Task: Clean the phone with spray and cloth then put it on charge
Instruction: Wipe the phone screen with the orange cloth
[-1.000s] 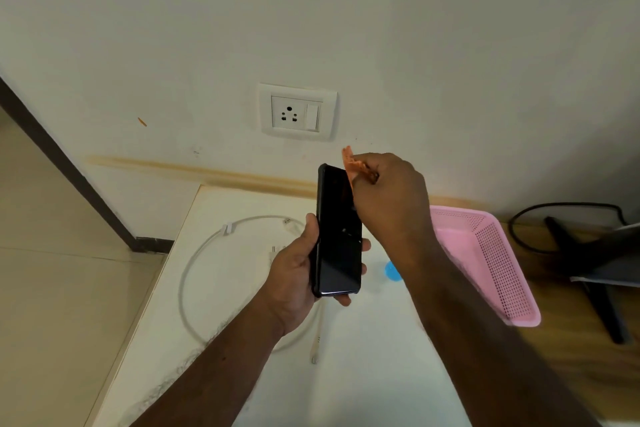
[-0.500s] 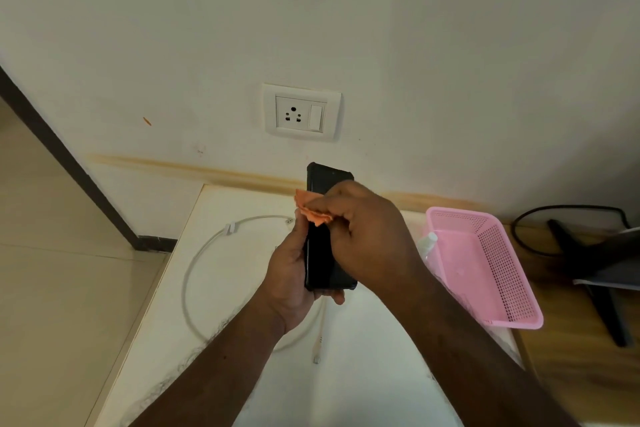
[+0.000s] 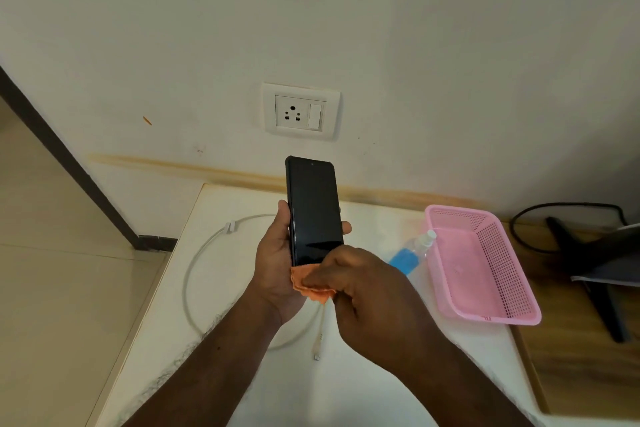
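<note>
Now the left hand (image 3: 277, 263) grips the black phone (image 3: 313, 210) upright above the white table (image 3: 346, 388), while the right hand (image 3: 360, 291) pinches the orange cloth (image 3: 308, 284) against its bottom edge.
Behind the hands, the white cable (image 3: 194, 263) loops near the table's left edge; the spray bottle (image 3: 412, 253) lies just beside the pink basket (image 3: 485, 267), by the right edge below the wall socket (image 3: 300, 112).

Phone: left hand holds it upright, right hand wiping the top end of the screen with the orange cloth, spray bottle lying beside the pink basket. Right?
One thing is off. In the head view the right hand presses the orange cloth against the bottom end of the phone, not the top. The rest stands: the left hand holds it upright, and the spray bottle lies beside the pink basket.
</note>
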The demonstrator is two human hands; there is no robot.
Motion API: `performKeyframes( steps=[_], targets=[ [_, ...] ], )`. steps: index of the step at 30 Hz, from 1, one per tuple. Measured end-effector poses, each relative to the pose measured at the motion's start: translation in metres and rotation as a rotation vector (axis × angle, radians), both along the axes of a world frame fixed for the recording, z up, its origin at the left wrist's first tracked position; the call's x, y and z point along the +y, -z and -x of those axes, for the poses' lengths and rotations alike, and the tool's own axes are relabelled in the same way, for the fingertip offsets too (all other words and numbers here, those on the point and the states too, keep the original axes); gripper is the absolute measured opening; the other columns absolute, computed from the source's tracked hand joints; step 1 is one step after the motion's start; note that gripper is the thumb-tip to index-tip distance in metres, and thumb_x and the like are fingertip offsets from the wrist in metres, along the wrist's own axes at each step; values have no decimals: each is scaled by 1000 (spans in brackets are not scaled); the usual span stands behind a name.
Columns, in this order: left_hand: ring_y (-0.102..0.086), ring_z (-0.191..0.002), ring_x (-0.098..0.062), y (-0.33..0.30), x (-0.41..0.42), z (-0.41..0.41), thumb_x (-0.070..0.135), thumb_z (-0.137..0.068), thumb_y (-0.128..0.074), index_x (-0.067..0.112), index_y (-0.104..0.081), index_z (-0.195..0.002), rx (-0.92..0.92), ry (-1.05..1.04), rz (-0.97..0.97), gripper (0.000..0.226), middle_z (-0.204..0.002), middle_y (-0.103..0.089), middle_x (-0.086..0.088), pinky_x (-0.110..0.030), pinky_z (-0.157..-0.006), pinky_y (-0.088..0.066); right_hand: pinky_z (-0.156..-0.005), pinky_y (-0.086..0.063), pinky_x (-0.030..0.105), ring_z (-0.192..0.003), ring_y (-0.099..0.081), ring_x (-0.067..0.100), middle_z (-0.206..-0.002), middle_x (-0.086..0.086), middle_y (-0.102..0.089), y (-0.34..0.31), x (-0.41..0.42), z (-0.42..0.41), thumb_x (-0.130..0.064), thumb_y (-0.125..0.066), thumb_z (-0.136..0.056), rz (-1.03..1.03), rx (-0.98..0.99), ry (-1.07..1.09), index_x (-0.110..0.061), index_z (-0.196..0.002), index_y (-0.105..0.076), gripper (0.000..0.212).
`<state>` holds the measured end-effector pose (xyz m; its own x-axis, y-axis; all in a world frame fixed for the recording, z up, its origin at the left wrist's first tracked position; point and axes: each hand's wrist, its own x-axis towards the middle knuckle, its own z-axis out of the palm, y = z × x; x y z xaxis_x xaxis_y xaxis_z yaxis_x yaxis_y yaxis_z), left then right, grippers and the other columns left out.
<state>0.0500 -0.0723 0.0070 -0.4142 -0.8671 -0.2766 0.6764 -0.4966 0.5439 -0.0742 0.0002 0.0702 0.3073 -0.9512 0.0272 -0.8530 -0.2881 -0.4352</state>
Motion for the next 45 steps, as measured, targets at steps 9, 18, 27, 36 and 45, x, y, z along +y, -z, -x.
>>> performKeyframes(
  steps=[9, 18, 27, 36, 45],
  targets=[
    [-60, -104, -37, -3, 1, -1, 56, -102, -32, 11, -56, -139, 83, 57, 138, 63, -128, -60, -21, -48, -85, -52, -73, -41, 3, -87, -57, 0, -97, -13, -64, -40, -49, 40, 1, -57, -87, 330, -280, 359, -26, -105, -73, 36],
    [-59, -105, -39, -3, 6, 5, 52, -104, -26, 11, -51, -143, 66, 116, 148, 62, -130, -57, -25, -51, -85, -50, -91, -46, 27, -105, -60, 21, -116, 3, -65, -29, -90, 26, -3, -55, -91, 342, 9, 241, -15, -123, -66, 36],
    [-73, -91, -26, -5, 4, -2, 55, -102, -31, 21, -76, -114, 13, -6, 90, 58, -108, -74, -11, -37, -69, -59, -95, -49, 33, -105, -62, 21, -119, 1, -66, -14, -44, 15, 1, -57, -83, 190, -22, 190, -20, -123, -66, 46],
    [-67, -112, -29, -3, 4, 2, 60, -99, -31, 17, -70, -126, -39, -29, 44, 64, -127, -68, -16, -42, -83, -59, -82, -46, 25, -97, -61, 20, -103, -2, -73, -6, -19, 11, -4, -69, -76, 227, 89, 223, -19, -109, -74, 36],
    [-63, -93, -40, -7, 1, -4, 59, -98, -32, 9, -52, -141, -12, -104, 74, 69, -113, -66, -26, -47, -80, -57, -90, -49, 15, -96, -61, 1, -105, -22, -69, 31, 15, -7, -17, -69, -88, 11, -230, 394, -35, -112, -71, 31]
  ],
)
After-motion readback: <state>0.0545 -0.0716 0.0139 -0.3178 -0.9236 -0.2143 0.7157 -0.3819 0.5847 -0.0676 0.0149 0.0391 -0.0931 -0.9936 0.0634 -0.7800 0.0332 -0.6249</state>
